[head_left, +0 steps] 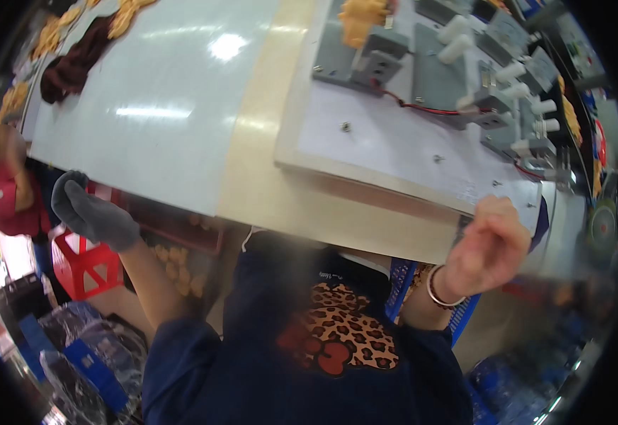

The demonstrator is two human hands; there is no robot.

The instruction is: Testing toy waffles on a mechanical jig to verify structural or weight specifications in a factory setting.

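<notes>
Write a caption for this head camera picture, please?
Gloved left hand and bare right hand raised by a white worktable.

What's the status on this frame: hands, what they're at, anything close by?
Left hand, grey-gloved, off the white table's edge, holding nothing visible. Right hand bare, curled near the grey fixture board; grip unclear. Red stool below left.

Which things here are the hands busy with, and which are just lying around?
Near the hands:
- left hand in a grey glove, at the white table's edge
- right hand, bare, by the board of grey fixtures

Lying about:
- yellow toy
- red stool
- blue crate
</notes>
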